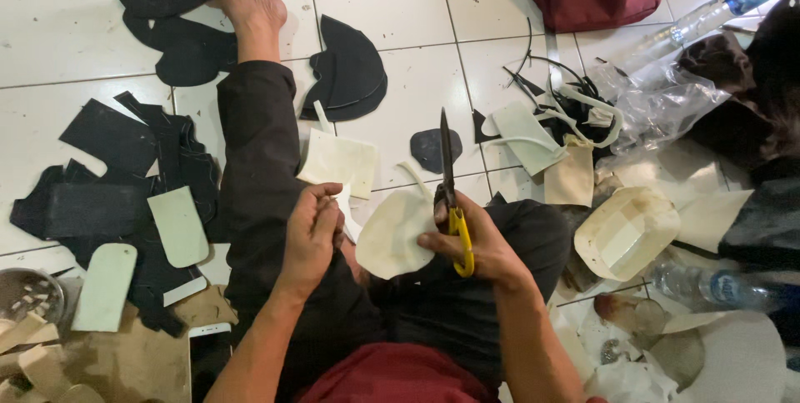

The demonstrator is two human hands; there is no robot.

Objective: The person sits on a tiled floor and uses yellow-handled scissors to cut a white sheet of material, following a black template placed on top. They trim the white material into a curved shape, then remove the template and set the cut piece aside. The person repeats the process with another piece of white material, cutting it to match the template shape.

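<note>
Item, centre of frame: right hand (479, 245) clenched on yellow-handled scissors (451, 195), left hand (312, 232) pinching a cream cut-out piece (392, 236) above the lap; clean trimming seemingly required the piece taut, blades tracking the edge; black scraps (125, 195) at left.

Floor workshop: cut black pieces (125, 195), scissors (452, 203)

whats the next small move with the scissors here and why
Probably swing the scissors back to the cream piece: the right hand holds them with blades pointing away, apart from the piece, while the left hand pinches a thin cream strip beside it.
</note>
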